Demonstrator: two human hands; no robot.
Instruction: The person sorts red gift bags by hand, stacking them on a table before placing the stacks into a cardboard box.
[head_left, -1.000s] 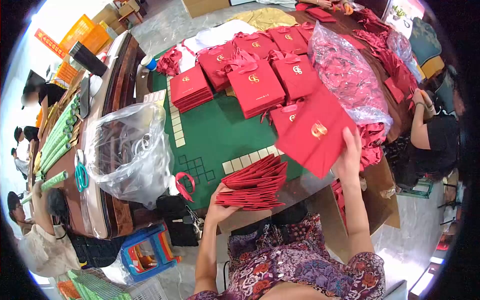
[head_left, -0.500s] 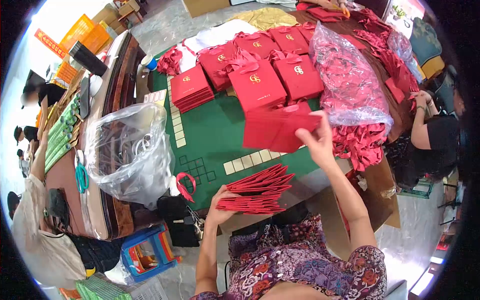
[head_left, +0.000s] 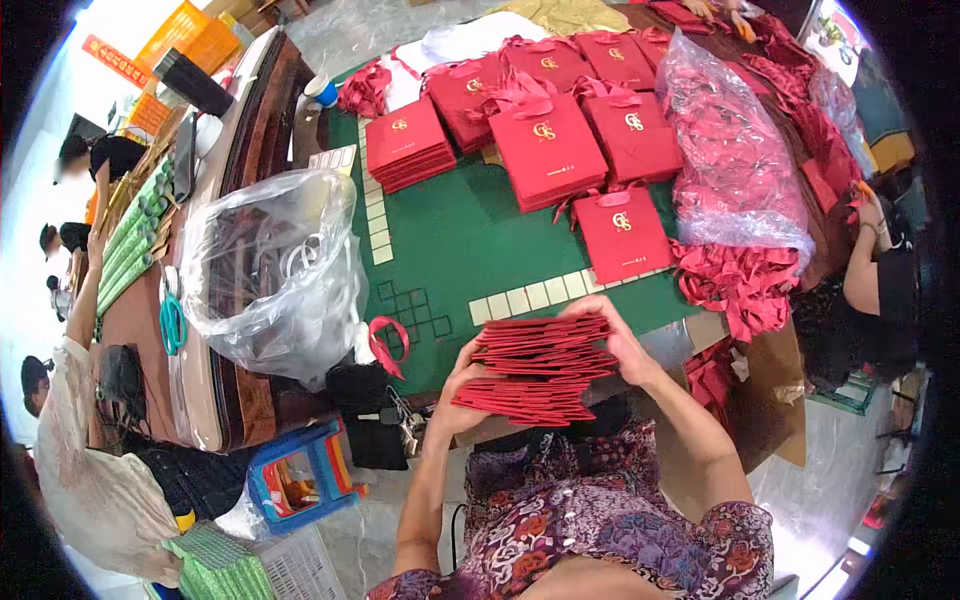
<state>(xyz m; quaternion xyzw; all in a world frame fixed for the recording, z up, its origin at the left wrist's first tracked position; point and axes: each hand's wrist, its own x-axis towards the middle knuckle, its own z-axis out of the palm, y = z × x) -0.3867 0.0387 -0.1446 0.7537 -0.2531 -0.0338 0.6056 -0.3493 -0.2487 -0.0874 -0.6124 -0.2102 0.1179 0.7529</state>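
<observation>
A thick stack of flat red paper bags (head_left: 540, 368) sits at the near edge of the green table (head_left: 450, 250). My left hand (head_left: 455, 395) grips its left side from below. My right hand (head_left: 620, 340) presses on the stack's right side, fingers over the top bag. Just beyond lies a single red bag with a gold logo (head_left: 620, 235). Farther back, more piles of red bags (head_left: 545, 150) with ribbon handles cover the table.
A clear plastic bag (head_left: 270, 270) bulges at the table's left. A bag of red ribbons (head_left: 735, 160) and loose red handles (head_left: 735, 285) lie at the right. A black pouch with keys (head_left: 370, 400), a blue stool (head_left: 300, 485) and another person (head_left: 880, 280) are nearby.
My right hand brought a red bag from the right over to the stack and now rests on it. The camera view shifted slightly downward.
</observation>
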